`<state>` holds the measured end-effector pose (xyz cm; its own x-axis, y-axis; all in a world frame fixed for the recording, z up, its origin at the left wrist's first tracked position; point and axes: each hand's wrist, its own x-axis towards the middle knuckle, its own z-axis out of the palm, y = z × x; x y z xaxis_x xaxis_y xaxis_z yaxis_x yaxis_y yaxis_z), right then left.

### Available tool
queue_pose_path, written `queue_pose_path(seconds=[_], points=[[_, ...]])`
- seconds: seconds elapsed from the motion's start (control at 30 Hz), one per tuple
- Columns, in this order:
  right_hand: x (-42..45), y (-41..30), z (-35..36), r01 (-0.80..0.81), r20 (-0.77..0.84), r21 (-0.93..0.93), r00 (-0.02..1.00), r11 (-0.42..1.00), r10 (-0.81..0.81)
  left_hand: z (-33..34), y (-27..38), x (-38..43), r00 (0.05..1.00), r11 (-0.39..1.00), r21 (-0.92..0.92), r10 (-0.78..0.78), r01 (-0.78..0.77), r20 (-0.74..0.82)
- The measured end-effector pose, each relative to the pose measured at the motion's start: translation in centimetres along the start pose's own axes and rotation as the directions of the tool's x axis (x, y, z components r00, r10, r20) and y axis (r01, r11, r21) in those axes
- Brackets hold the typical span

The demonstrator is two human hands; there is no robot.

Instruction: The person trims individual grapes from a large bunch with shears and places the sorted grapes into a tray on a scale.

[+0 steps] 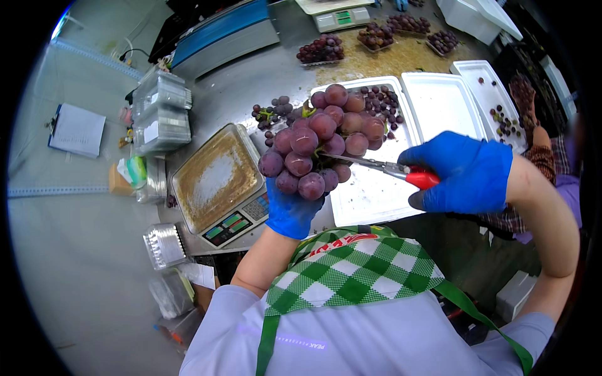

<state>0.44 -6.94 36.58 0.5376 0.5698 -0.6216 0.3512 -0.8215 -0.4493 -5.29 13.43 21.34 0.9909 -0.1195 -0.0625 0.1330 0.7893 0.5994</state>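
Note:
My left hand (294, 214), in a blue glove, holds up a large bunch of purple-red grapes (320, 131) from underneath; most of its fingers are hidden behind the fruit. Red-handled fruit snips (421, 178) are in my blue-gloved right hand (463, 174). Their narrow metal blades reach in among the berries at the bunch's right side, and the tips are partly hidden there. Behind and below the bunch lies a white foam tray (371, 202) with loose grapes (381, 101) at its far end. More grapes (273, 113) rest on the metal table just left of that tray.
A digital scale (216, 178) with a stained pan stands at left, near stacked clear plastic boxes (162, 113). Grapes in clear punnets (322, 49) sit at the back by another scale (341, 19). Further foam trays (444, 103) lie at right, where another person's hand (524, 101) holds grapes.

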Motion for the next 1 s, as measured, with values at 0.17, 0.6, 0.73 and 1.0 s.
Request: queue_pose_path(seconds=[0.17, 0.6, 0.73, 1.0], points=[[-0.7, -1.5, -1.5, -0.225, 0.065, -0.210, 0.968, 0.951, 0.244, 0.7, -0.3, 0.3, 0.994, 0.981, -0.188, -0.028, 0.047, 0.102], [-0.5, -3.0, -2.6, -0.177, 0.064, -0.422, 0.972, 0.889, 0.224, 1.9, -0.1, 0.7, 0.998, 0.999, -0.005, -0.035, 0.035, 0.051], [-0.3, -3.6, -2.5, -0.159, 0.062, -0.439, 0.977, 0.885, 0.206, 2.5, -0.3, 0.7, 0.999, 0.953, 0.302, 0.035, -0.026, -0.024], [-1.7, -3.4, -2.0, -0.112, 0.016, -0.479, 0.991, 0.871, 0.137, 2.1, -0.6, 1.0, 0.997, 0.999, 0.020, -0.047, 0.046, 0.062]])
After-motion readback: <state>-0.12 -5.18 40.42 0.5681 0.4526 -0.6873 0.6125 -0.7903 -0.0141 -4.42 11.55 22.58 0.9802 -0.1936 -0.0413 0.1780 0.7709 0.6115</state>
